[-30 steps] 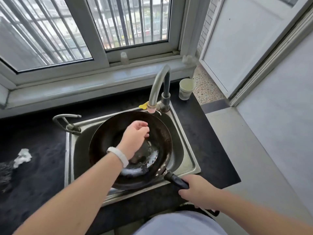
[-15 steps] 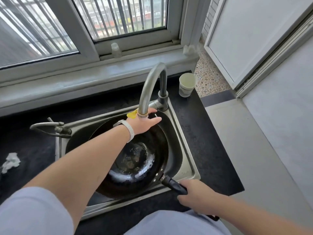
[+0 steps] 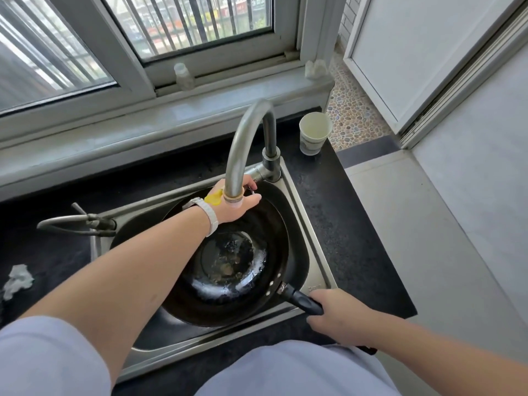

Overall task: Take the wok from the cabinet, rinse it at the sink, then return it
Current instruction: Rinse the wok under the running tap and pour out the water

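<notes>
Wok [image 3: 228, 270]: inside sink [image 3: 311, 232], rim close to right wall (tight).
Right hand [image 3: 340, 315]: gripping handle [image 3: 303, 302] over sink's front corner.
Left hand [image 3: 237, 207]: behind faucet [image 3: 243, 144] spout; finger pose cannot be told.
Change: left hand now nearer faucet base.

The wok [image 3: 228, 267] is black with a black handle [image 3: 303, 302], in a steel-grey sink [image 3: 303, 207] set in a black speckled tabletop [image 3: 357, 238]. The grey tap [image 3: 237, 155] carries a yellow tag [image 3: 213, 199]. Far right, a white cup [image 3: 314, 132] stands near brown pebble-patterned floor [image 3: 354, 115]; the wristband [image 3: 211, 217] is white
</notes>
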A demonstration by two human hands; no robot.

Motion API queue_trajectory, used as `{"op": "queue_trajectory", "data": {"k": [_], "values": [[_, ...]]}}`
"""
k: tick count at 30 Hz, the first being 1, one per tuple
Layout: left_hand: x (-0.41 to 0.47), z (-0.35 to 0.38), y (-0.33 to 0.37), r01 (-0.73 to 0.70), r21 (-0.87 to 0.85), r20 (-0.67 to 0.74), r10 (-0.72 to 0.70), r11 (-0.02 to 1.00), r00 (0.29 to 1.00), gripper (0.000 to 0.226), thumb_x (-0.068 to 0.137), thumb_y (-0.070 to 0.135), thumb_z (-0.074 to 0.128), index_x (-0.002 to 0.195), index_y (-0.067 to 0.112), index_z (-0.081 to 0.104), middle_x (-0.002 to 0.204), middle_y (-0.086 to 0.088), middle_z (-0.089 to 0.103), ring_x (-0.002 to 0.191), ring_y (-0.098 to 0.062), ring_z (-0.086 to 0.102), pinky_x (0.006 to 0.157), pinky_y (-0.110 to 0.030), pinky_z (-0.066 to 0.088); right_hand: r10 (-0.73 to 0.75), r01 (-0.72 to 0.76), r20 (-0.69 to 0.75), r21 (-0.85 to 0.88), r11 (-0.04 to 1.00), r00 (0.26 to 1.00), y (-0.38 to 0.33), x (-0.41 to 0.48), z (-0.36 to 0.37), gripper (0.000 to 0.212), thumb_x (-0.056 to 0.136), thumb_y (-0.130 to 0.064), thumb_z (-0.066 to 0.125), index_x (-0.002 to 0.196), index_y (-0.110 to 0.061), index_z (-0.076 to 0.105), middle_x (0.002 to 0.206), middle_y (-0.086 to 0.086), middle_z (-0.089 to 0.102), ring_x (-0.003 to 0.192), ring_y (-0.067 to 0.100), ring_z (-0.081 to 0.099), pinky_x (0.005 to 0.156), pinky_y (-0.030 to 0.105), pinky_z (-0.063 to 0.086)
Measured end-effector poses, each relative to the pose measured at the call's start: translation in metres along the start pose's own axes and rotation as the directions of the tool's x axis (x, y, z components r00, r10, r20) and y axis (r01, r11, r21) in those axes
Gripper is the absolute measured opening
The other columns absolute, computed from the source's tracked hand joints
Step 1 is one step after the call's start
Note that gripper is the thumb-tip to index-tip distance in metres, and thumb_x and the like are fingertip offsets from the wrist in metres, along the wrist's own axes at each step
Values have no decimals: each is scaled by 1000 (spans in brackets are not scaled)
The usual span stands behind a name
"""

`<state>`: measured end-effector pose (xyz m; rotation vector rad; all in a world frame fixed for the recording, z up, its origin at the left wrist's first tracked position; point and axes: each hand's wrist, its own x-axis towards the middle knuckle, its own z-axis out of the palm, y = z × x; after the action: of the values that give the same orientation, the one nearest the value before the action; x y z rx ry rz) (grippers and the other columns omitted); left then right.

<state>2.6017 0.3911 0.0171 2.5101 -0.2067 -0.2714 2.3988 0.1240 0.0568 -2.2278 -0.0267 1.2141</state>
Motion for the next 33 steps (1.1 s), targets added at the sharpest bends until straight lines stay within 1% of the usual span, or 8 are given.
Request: {"op": "queue_trajectory", "data": {"k": [5,10,13,15,19,23,27,33], "values": [[1,1,-10,10,-42,34,-8,999,999,17,74,67,60,88,63,51,83,13,68,77,-6,66,68,-28,57,7,-7,-5,6,1000,1000,4,0,3,20,80,-33,61,86,-14,60,82,6,68,64,15,56,59,33,47],[1,-3,-9,-21,-84,50,26,996,998,14,73,65,59,85,65,51,88,17,63,79,0,62,65,-21,46,16,-16,-9,8,1000,1000,5,1,6,22,80,-35,61,85,-13,58,74,0,62,62,15,54,59,33,45],[1,-5,-9,-27,-87,55,32,996,998,14,73,65,59,85,66,51,90,19,62,81,0,61,65,-18,43,12,-12,-10,14,1000,1000,5,2,7,22,80,-35,61,87,-13,61,79,5,67,63,15,56,60,37,49],[1,-4,-11,-27,-92,60,32,995,998,15,73,65,59,86,65,51,90,18,63,81,-1,61,67,-21,45,12,-12,-10,19,1000,1000,5,1,7,23,79,-35,61,87,-14,61,81,6,68,63,16,57,61,38,51],[4,-2,-15,-27,-88,68,33,996,997,16,73,67,60,86,66,52,92,17,65,83,-5,64,76,-30,54,9,-9,-11,22,1000,1000,5,1,9,22,78,-35,60,85,-14,59,72,0,62,60,15,55,58,34,46],[7,-4,-20,-56,-70,87,62,996,994,17,74,65,61,88,67,52,93,19,64,87,-3,64,82,-37,58,13,-13,-1,33,999,1000,5,2,10,20,81,-32,61,88,-14,62,75,3,64,62,15,56,59,33,47],[8,-4,-20,-54,-60,80,59,997,995,18,74,63,62,87,68,51,93,21,63,87,-1,62,82,-37,58,6,-6,-1,30,1000,1000,5,2,9,17,82,-32,61,88,-17,63,80,5,68,65,16,58,61,34,48],[7,-4,-21,-63,-98,82,71,993,994,19,73,70,64,90,66,54,97,15,66,90,-4,64,84,-38,58,22,-22,-2,21,1000,1000,7,1,9,18,83,-33,62,91,-17,64,86,6,70,72,20,62,67,38,53]]}}
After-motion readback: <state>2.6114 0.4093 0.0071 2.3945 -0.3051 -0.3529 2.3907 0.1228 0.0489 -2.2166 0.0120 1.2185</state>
